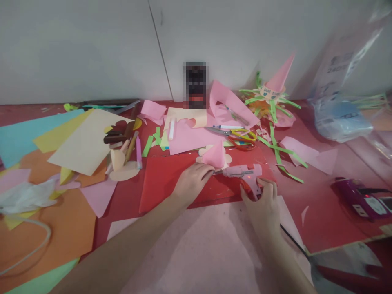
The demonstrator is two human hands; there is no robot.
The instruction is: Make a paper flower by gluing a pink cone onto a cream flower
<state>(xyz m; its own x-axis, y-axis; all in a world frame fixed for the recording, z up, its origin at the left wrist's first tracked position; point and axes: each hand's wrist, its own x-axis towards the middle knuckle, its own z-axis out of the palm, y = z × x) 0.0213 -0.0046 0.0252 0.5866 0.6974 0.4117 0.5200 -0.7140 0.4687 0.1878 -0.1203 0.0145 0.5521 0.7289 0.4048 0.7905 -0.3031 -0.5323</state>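
A pink paper cone [215, 155] stands on a cream scalloped paper base [228, 159], on top of a red board [165, 179]. My left hand [193, 179] has its fingers closed at the near left edge of the cone and its base, partly hiding them. My right hand [262, 202] is wrapped round the handle of a pink hot glue gun [241, 172], whose small light glows. The gun lies sideways just above the board. Its nozzle points left, close to my left fingertips and the near edge of the base.
Scissors [232, 132], a white marker [172, 130] and pink paper lie behind the board. A finished-looking cone with green strips [277, 77] stands back right. Coloured sheets [82, 141] cover the left. A purple power strip [363, 198] and plastic bag [339, 118] are right.
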